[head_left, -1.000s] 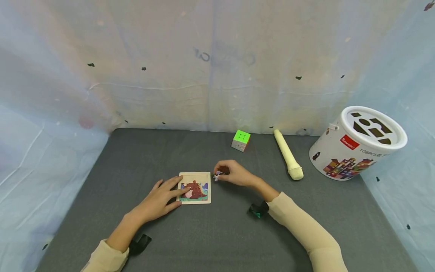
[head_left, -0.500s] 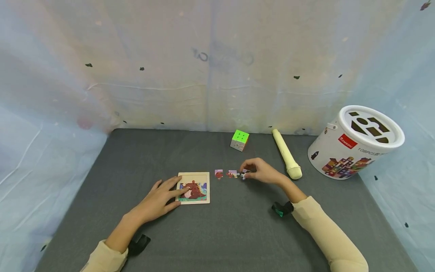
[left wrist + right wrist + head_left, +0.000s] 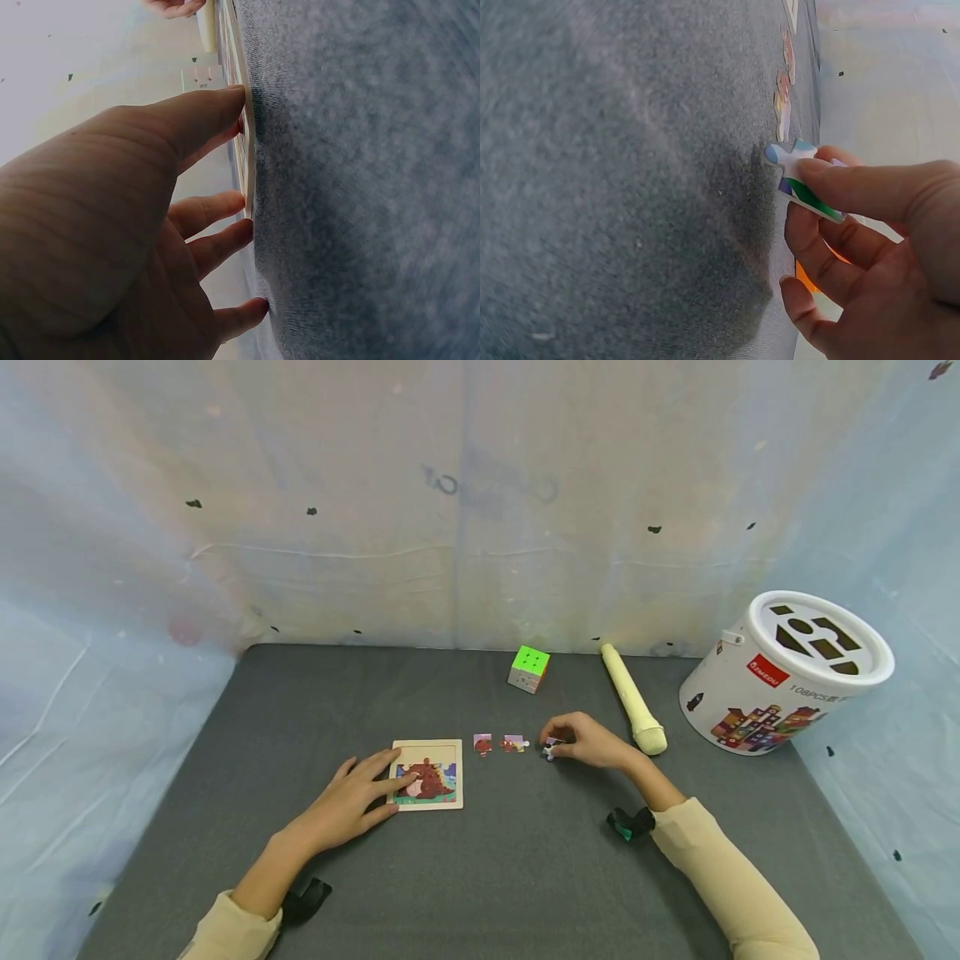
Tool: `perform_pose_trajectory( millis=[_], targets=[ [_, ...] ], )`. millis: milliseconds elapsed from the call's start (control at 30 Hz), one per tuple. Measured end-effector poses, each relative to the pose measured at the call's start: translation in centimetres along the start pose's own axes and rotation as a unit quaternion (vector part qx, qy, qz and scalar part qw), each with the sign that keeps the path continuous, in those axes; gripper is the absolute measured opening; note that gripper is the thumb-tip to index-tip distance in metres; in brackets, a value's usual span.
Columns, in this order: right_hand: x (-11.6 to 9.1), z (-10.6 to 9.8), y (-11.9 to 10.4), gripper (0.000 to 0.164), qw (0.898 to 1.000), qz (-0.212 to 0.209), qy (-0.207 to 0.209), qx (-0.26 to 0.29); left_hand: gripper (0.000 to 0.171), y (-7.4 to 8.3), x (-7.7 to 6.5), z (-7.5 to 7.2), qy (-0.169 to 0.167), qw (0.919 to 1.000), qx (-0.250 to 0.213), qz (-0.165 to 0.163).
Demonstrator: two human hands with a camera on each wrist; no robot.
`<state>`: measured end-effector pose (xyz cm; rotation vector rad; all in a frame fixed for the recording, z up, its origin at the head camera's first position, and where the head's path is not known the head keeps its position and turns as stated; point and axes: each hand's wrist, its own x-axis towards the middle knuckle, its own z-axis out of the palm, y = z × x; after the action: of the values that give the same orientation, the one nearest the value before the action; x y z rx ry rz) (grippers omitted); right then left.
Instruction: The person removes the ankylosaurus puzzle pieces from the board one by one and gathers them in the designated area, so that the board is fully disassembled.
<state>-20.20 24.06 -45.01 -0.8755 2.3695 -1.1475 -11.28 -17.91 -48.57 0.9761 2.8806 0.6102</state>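
My left hand (image 3: 347, 806) rests spread on a wooden jigsaw board (image 3: 427, 807), its fingers fairly straight over the left edge and the picture. A red dinosaur shows in the board's lower part, and the upper strip is bare wood. Two jigsaw pieces, a reddish one (image 3: 483, 743) and a pink-and-yellow one (image 3: 514, 743), lie in a row right of the board. At the row's right end my right hand (image 3: 592, 743) pinches a third jigsaw piece (image 3: 799, 180) between thumb and fingers. In the right wrist view that piece is tilted, white with green and blue, partly covered by the thumb.
A green-topped puzzle cube (image 3: 529, 669) stands behind the pieces. Farther right lie a pale yellow toy microphone (image 3: 634, 702) and a large white block bucket (image 3: 780, 677) with a shape-hole lid. A plastic sheet (image 3: 360, 527) hangs behind the dark table (image 3: 465, 885).
My right hand has moved right, away from the board, pinching a piece at the row's end. Two pieces now show on the table behind it. My left hand has stayed on the board.
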Motion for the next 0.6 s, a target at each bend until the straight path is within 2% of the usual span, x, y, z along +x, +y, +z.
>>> perform_pose_trajectory(
  millis=[600],
  targets=[
    [0.52, 0.30, 0.00, 0.016, 0.999, -0.009, 0.015, -0.031, 0.055, -0.12, -0.09, 0.09, 0.005, 1.0000, -0.003, 0.003]
  ],
)
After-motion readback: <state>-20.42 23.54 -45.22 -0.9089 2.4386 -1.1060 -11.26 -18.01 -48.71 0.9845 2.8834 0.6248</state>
